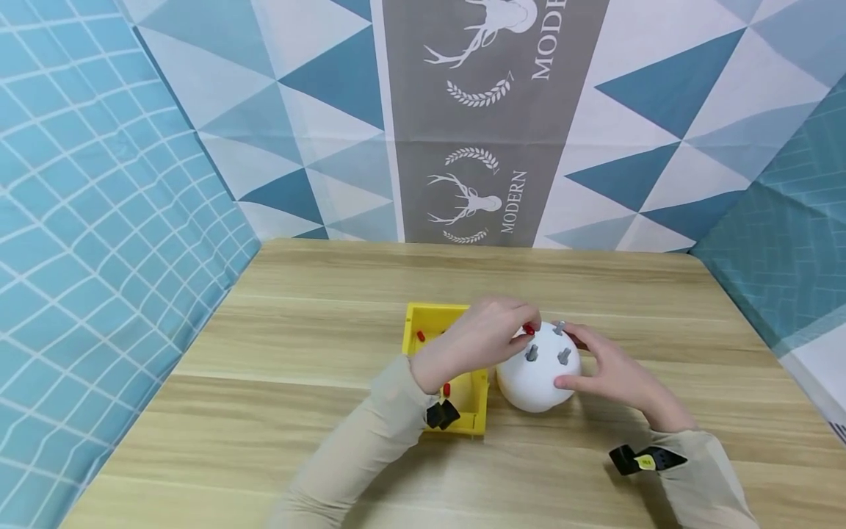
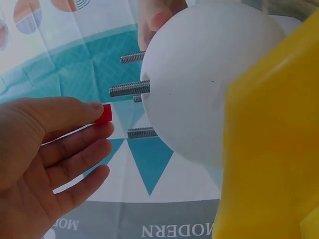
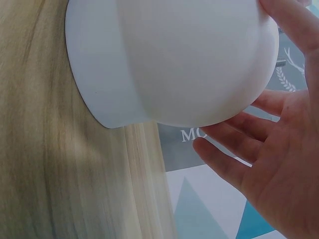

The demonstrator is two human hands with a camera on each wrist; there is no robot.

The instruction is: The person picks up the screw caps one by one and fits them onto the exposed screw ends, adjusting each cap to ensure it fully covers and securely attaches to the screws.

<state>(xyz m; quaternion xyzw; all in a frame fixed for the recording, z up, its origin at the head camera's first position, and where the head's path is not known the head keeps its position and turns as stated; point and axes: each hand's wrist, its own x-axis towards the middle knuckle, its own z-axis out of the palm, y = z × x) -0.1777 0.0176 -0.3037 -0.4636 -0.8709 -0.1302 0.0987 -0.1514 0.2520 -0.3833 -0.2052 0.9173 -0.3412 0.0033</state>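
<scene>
Between thumb and forefinger my left hand (image 1: pixel 485 334) pinches a small red cap (image 2: pixel 105 114), held just short of the threaded ends of several metal studs. These studs (image 2: pixel 129 88) stick out of the top of a rounded white dome (image 1: pixel 534 386). On the dome's right side my right hand (image 1: pixel 617 371) holds it, thumb at the front and fingers spread round the far side. In the right wrist view the smooth side of the dome fills the upper part, and the fingers (image 3: pixel 239 134) lie along its curve.
A yellow box (image 1: pixel 479 422) stands directly left of the dome, partly under the left forearm. Inside it lie small red pieces (image 1: pixel 446 389). The wooden table (image 1: pixel 297 353) extends to a patterned cloth backdrop (image 1: pixel 463 121) behind.
</scene>
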